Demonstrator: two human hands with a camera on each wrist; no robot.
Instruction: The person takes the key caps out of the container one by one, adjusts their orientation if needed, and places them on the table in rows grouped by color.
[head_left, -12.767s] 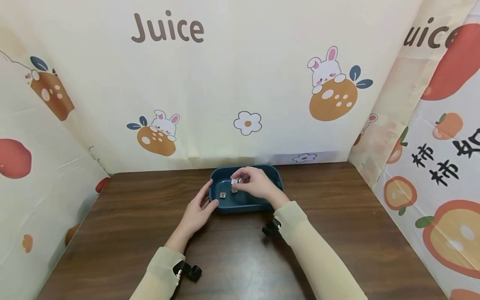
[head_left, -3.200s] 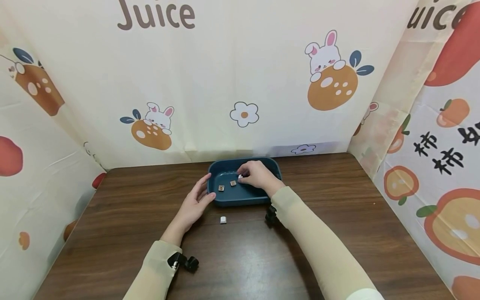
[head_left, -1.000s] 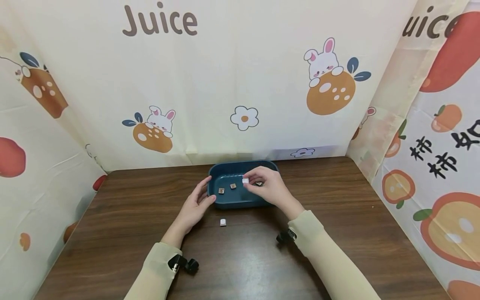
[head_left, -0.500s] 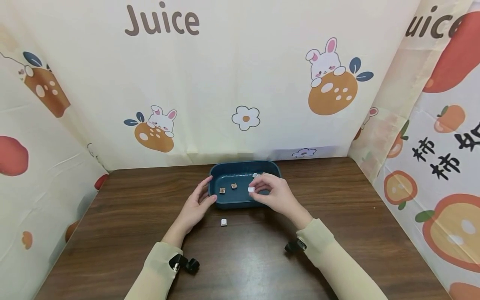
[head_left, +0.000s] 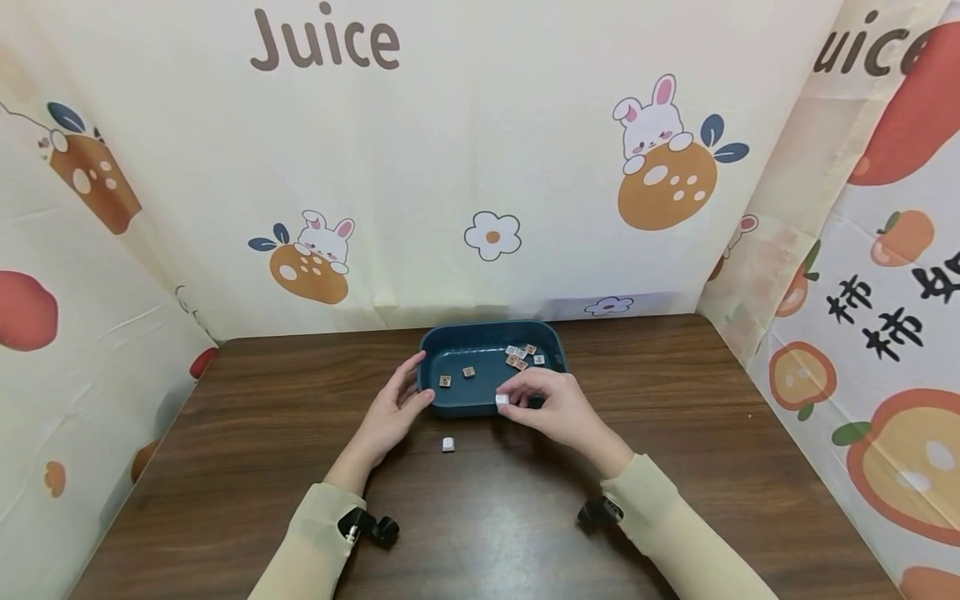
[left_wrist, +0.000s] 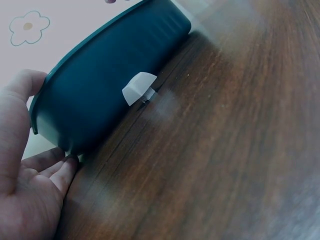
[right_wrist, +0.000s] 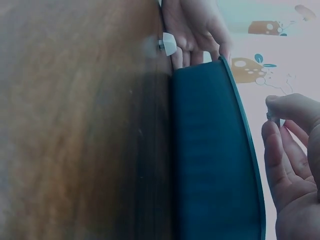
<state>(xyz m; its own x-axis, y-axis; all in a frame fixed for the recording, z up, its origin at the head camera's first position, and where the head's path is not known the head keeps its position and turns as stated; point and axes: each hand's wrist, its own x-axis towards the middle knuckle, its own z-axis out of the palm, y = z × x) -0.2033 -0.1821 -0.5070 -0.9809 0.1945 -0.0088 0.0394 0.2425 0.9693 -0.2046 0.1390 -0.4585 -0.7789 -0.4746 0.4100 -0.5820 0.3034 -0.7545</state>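
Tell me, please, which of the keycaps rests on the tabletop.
It's the white keycap outside the teal tray, by its near side; one other keycap is pinched in the right-hand grip, and the rest in view lie inside the tray.

Both arms stretch forward, left arm (head_left: 307, 542) and right arm (head_left: 701, 546) slanting in toward each other! Here's the left hand (head_left: 384, 423), thumb well apart from the fingers, wrist in line with the forearm. Across the gap, the right hand (head_left: 555, 406), and there's the pinch: thumb (right_wrist: 295, 107) set against the fingertips, the remaining fingers loosely bent.
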